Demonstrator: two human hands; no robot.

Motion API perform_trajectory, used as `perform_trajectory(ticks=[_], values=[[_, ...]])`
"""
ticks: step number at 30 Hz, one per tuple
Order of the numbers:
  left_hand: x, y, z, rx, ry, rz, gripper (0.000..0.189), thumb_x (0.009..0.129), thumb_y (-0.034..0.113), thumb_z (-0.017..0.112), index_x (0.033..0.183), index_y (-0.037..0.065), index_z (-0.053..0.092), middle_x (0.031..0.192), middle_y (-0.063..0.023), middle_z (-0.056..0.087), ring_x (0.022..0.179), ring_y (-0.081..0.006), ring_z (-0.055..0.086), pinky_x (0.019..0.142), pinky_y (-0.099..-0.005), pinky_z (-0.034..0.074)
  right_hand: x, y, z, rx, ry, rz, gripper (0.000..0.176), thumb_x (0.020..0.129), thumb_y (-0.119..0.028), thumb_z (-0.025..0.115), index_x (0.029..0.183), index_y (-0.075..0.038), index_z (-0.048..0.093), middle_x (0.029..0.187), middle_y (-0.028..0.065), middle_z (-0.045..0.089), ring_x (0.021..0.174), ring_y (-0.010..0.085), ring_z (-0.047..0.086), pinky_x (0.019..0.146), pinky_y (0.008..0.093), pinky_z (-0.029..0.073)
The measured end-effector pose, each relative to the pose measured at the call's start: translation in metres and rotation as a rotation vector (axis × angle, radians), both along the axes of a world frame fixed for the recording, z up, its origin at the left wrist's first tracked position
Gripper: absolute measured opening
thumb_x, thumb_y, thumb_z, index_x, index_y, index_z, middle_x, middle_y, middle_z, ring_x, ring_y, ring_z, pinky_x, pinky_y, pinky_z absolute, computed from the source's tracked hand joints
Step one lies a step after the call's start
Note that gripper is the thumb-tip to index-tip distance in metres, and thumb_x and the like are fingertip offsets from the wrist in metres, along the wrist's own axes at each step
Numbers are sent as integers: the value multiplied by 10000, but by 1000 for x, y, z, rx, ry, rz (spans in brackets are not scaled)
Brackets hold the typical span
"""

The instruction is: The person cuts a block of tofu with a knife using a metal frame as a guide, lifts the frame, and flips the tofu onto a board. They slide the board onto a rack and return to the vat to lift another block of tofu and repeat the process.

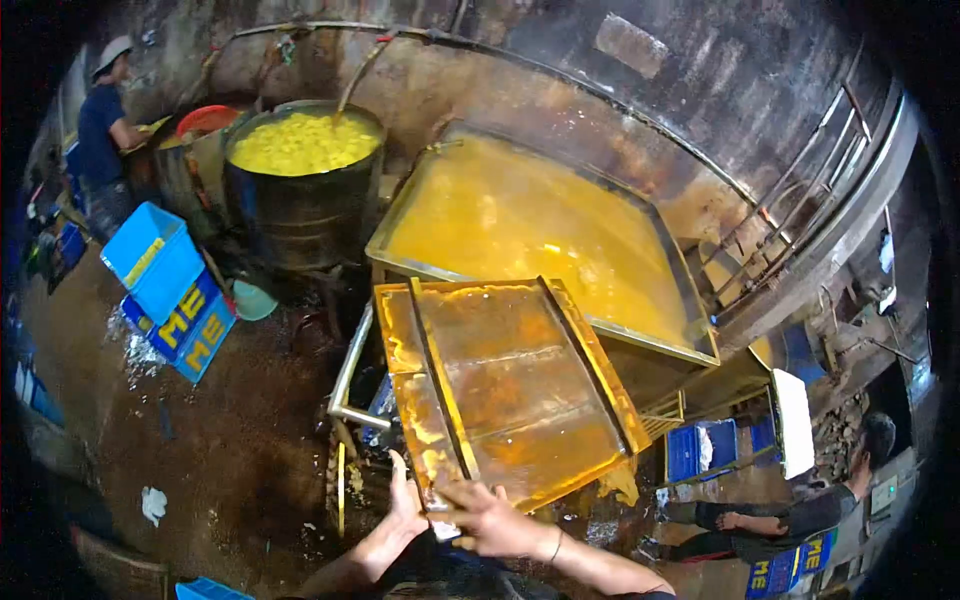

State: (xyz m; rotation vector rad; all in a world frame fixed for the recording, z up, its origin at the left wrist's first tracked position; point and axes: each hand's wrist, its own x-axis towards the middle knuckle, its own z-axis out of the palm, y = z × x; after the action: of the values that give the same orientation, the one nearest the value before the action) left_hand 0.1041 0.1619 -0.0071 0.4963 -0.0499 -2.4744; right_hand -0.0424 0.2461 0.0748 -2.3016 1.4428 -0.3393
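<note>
A wooden panel (520,365) with two raised battens, stained with yellow residue, leans in front of me against the near side of the vat. My left hand (403,508) is at its near left corner, thumb pointing up and the other fingers partly hidden behind the edge. Across the same corner lies my right hand (490,522), slightly blurred, its fingers apart on the panel's surface. Beneath its fingertips shows a small white patch (443,531) that I cannot identify. Behind the panel stands a wide metal-rimmed vat (680,345) of steaming orange-yellow liquid.
A dark drum (300,220) holds yellow pieces. Blue crates (160,260) are stacked at left near a person (103,130). At right, another person (815,520) is low beside crates (790,570). A metal frame (350,375) juts out left of the panel.
</note>
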Motion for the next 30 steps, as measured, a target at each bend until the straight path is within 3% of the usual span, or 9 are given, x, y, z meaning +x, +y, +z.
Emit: perform_trajectory(ticks=[1, 5, 7, 10, 12, 19, 24, 28, 30], values=[[-5, 2, -39, 9, -14, 13, 757, 896, 727, 352, 1233, 78, 546, 1043, -107, 638, 965, -271, 630, 824, -457, 543, -27, -13, -11, 28, -306, -2, 565, 733, -211, 768, 1276, -184, 614, 1419, 118, 487, 1200, 327, 503, 993, 491, 390], [15, 24, -69, -199, -705, 31, 392, 885, 271, 694, 1199, 66, 581, 1005, -51, 660, 868, -188, 640, 790, -344, 543, -198, -43, -46, -587, 28, -812, 300, 786, -253, 729, 999, -55, 653, 891, 177, 627, 878, 350, 605, 796, 442, 494], [9, 40, -73, -432, -756, 186, 411, 851, 171, 732, 1208, 52, 567, 1059, -45, 657, 947, -162, 634, 878, -313, 510, -302, -35, -82, -204, 298, -1209, 443, 879, -415, 593, 1103, -34, 621, 976, 263, 617, 927, 448, 601, 810, 485, 508], [6, 52, -91, -540, -811, 378, 435, 831, 144, 757, 1196, 20, 553, 1081, -53, 660, 976, -135, 619, 898, -296, 492, -389, -15, -142, 425, -393, -1084, 672, 933, -591, 492, 887, 58, 659, 767, 99, 632, 689, 179, 579, 613, 388, 478], [4, 56, -100, -658, -1039, 388, 460, 831, 199, 764, 1204, 30, 555, 1073, -40, 660, 948, -140, 618, 884, -286, 489, -375, -5, -151, 136, -688, -941, 624, 923, -537, 575, 583, -16, 545, 578, 13, 518, 517, 111, 450, 469, 326, 370], [18, 146, 8, -703, -1287, 510, 577, 804, 369, 775, 1206, 23, 545, 1111, -108, 626, 999, -190, 576, 875, -345, 467, -358, -63, -88, 345, -464, -611, 436, 895, -384, 655, 657, -26, 588, 625, 9, 562, 542, 105, 481, 468, 299, 358], [-119, 141, 113, -350, -1264, 826, 465, 880, 232, 712, 1257, 29, 530, 1122, -51, 641, 1014, -130, 575, 888, -310, 472, -376, -285, -94, 629, -382, -103, 369, 880, -341, 671, 710, -17, 619, 650, 13, 580, 569, 106, 501, 484, 294, 377], [-241, 174, 126, 37, -1162, 1172, 418, 881, 202, 706, 1244, 37, 579, 1075, -38, 676, 895, -134, 636, 824, -312, 498, -320, -425, -83, 760, -303, 295, 319, 867, -306, 683, 752, -11, 643, 670, 16, 595, 591, 107, 516, 496, 291, 393], [-156, 89, 41, 339, -1467, 1091, 467, 793, 361, 779, 1062, -8, 680, 942, -78, 702, 826, -156, 639, 751, -328, 490, -218, -549, -103, 816, -218, 435, 297, 861, -288, 689, 773, -7, 655, 680, 17, 603, 602, 107, 524, 503, 289, 400]])
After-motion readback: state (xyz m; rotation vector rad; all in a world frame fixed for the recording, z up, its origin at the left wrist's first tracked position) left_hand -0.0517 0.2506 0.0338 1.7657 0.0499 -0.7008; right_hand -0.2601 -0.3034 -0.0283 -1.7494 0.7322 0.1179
